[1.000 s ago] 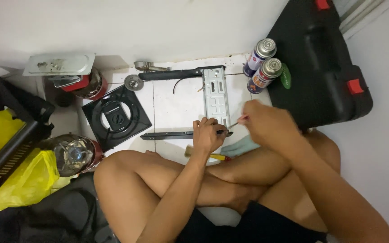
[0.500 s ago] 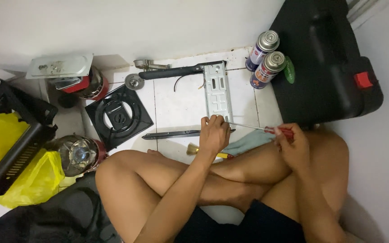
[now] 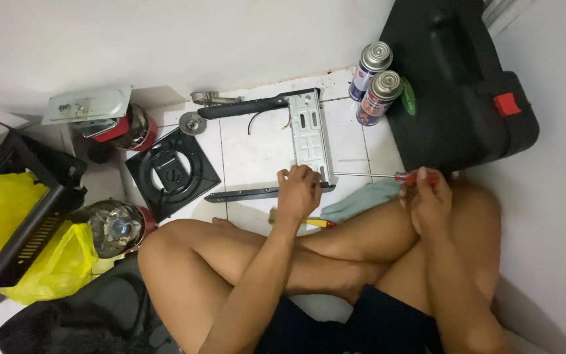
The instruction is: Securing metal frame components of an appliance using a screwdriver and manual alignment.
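Note:
I sit cross-legged on a white tiled floor. My left hand (image 3: 298, 190) rests on the near end of a grey perforated metal bracket (image 3: 309, 134), fingers curled on its corner. My right hand (image 3: 427, 196) is closed around the red handle of a long screwdriver (image 3: 388, 176), whose thin shaft points left toward the bracket's near end. A black bar (image 3: 257, 106) joins the bracket's far end, and a second black strip (image 3: 240, 194) lies by my left hand. Under my left wrist lies a yellow-handled tool (image 3: 316, 223).
Two spray cans (image 3: 376, 88) stand beside a black tool case (image 3: 456, 78) at the right. A square black burner grate (image 3: 171, 172), a round metal disc (image 3: 192, 122), a grey cloth (image 3: 365, 198), yellow bags (image 3: 8, 223) with a black rack and shiny pots sit left.
My right hand has pulled the screwdriver away to the right, from beside my left hand to above my right knee. My left hand stays on the bracket.

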